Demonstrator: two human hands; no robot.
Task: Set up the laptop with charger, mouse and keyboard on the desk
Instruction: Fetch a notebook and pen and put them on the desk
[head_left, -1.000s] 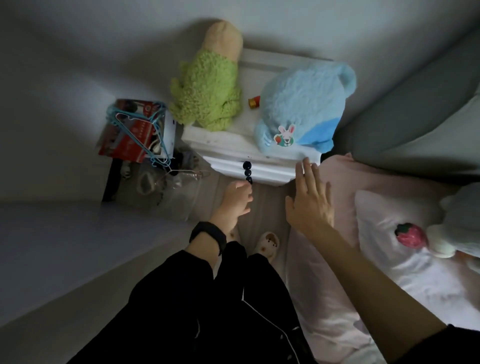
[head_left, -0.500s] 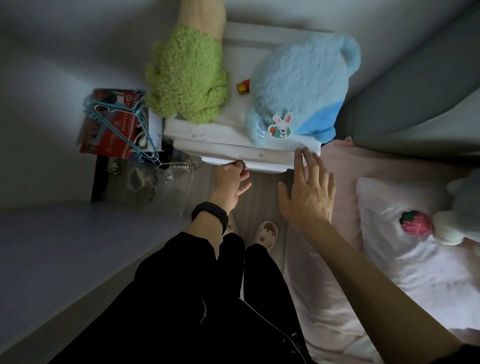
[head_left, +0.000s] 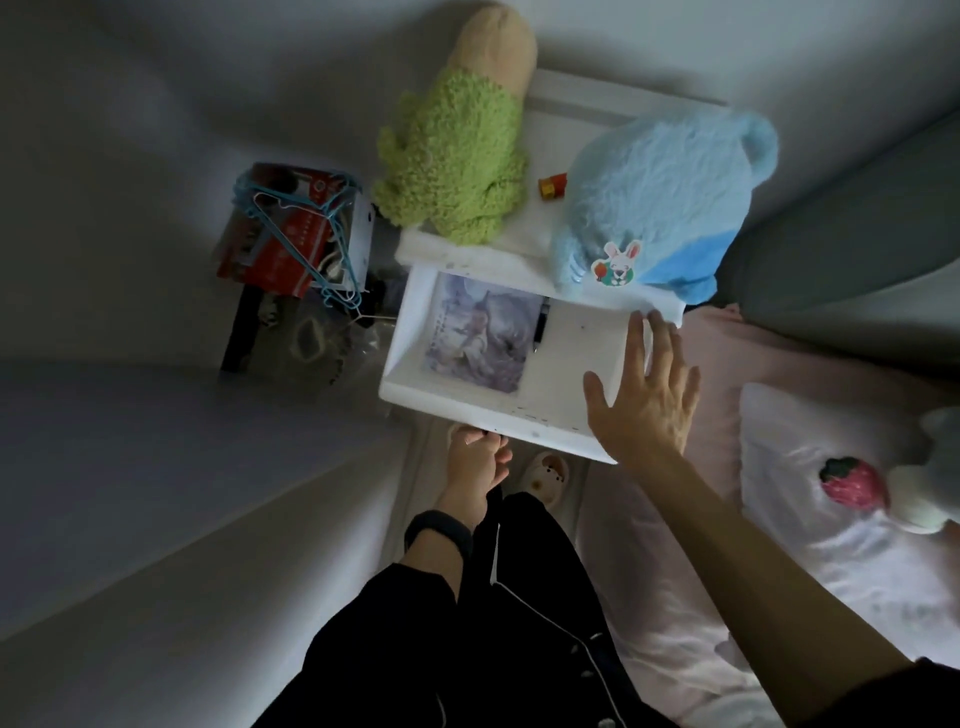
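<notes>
Person at an open white drawer (head_left: 488, 410).
The left hand (head_left: 475, 462) grips its front edge from below; the right hand (head_left: 644, 400), fingers spread, hovers over its right edge. A picture (head_left: 480, 332) and pen (head_left: 541, 325) lie inside.

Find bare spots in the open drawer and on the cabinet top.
Drawer: bare floor between the pen and the right wall, under the right hand; the picture fills the left. Cabinet top: crowded by the green toy and the blue toy.
</notes>
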